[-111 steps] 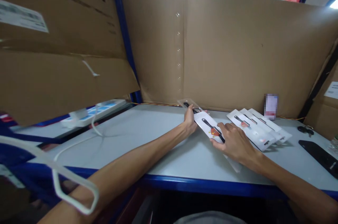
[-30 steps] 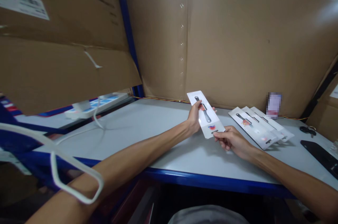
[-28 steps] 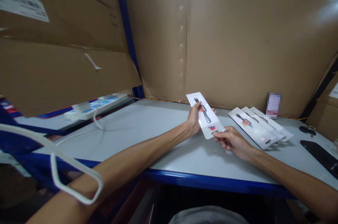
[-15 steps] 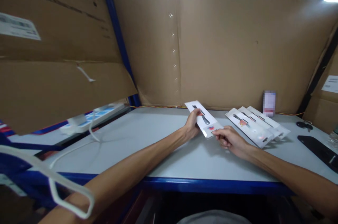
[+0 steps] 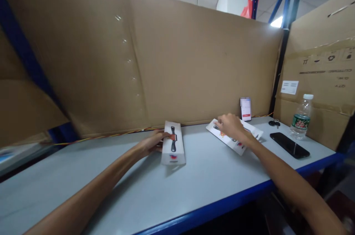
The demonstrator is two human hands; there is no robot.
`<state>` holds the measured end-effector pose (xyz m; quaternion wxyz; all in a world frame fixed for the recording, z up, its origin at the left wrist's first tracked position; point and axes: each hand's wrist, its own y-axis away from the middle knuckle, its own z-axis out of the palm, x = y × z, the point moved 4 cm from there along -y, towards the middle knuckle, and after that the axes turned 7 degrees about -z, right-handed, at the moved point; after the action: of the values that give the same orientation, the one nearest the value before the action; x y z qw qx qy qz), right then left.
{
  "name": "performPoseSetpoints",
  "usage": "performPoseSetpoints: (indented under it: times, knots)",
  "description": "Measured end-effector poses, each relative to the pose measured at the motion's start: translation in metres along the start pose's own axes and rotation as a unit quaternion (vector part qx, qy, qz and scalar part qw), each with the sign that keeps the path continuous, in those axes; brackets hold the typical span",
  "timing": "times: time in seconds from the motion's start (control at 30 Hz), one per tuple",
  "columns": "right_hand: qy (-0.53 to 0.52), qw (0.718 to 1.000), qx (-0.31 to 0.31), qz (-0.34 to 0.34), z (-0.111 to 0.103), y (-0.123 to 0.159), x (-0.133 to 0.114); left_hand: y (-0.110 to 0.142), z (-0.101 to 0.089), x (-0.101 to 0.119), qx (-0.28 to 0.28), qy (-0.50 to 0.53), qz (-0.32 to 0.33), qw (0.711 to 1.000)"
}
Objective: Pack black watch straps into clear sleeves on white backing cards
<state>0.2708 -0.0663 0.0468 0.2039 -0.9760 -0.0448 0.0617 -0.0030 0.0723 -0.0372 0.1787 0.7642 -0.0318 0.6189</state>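
My left hand [image 5: 154, 142] holds a white box [image 5: 179, 142] by its left side, the thumb over its front. The box is tilted up off the table and printed with a black-handled tool with an orange part; a small red and blue logo marks its lower end. On the right, my right hand [image 5: 230, 126] is over more white boxes with similar print, its curled fingers at the upper end of the front box [image 5: 235, 147]. The hand hides part of that box, and its fingertips are partly hidden. Another white box [image 5: 254, 130] shows behind it.
The grey tabletop [image 5: 133, 190] has a blue front edge [image 5: 194, 213]. A propped phone [image 5: 245, 109], keys [image 5: 274, 123], a black phone [image 5: 289, 145] and a water bottle [image 5: 301, 118] stand or lie at the right. Cardboard walls [image 5: 199, 61] rise behind and beside.
The view has swung right. My right hand has let go of the box in my left hand and moved over to the other boxes. The held box has turned more upright.
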Motion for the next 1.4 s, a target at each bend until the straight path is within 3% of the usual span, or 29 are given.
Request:
performPoseSetpoints:
  times: [0.07, 0.13, 0.27, 0.4, 0.53, 0.6, 0.73, 0.87, 0.97, 1.13, 1.27, 1.4]
  knots:
    - [0.073, 0.996, -0.009, 0.040, -0.012, -0.003, 0.027, 0.001, -0.002, 0.002, 0.005, -0.038, 0.010, 0.999]
    - [0.110, 0.990, -0.071, 0.046, -0.011, -0.004, 0.044, 0.003, -0.003, 0.004, 0.016, -0.077, 0.012, 0.997]
    - [0.109, 0.980, -0.163, 0.019, 0.011, -0.001, 0.045, 0.008, -0.001, 0.009, 0.048, -0.144, 0.024, 0.988]
    - [0.014, 0.989, -0.147, 0.015, 0.032, -0.006, 0.030, 0.014, 0.007, 0.012, 0.074, -0.142, 0.024, 0.987]
    - [-0.169, 0.977, -0.119, 0.045, 0.053, -0.010, 0.010, 0.027, 0.029, 0.015, 0.032, -0.141, 0.041, 0.989]
    - [-0.295, 0.945, -0.126, 0.061, 0.065, -0.007, -0.001, 0.035, 0.038, 0.017, 0.019, -0.146, 0.047, 0.988]
    - [-0.500, 0.846, -0.176, 0.060, 0.081, 0.001, -0.024, 0.045, 0.049, 0.019, 0.007, -0.145, 0.058, 0.988]
    - [-0.562, 0.804, -0.190, 0.041, 0.078, 0.005, -0.029, 0.042, 0.048, 0.015, 0.013, -0.119, 0.062, 0.991]
    - [-0.559, 0.804, -0.198, 0.040, 0.076, 0.005, -0.027, 0.036, 0.045, 0.011, 0.008, -0.104, 0.068, 0.992]
    - [-0.563, 0.811, -0.141, 0.066, 0.076, 0.003, -0.026, 0.032, 0.047, 0.005, 0.006, -0.072, 0.082, 0.994]
    - [-0.572, 0.809, -0.128, 0.035, 0.070, 0.006, -0.034, 0.037, 0.053, 0.007, -0.006, -0.025, 0.101, 0.995]
    - [-0.580, 0.804, -0.129, -0.001, 0.063, 0.010, -0.042, 0.047, 0.063, 0.016, -0.057, -0.008, 0.145, 0.988]
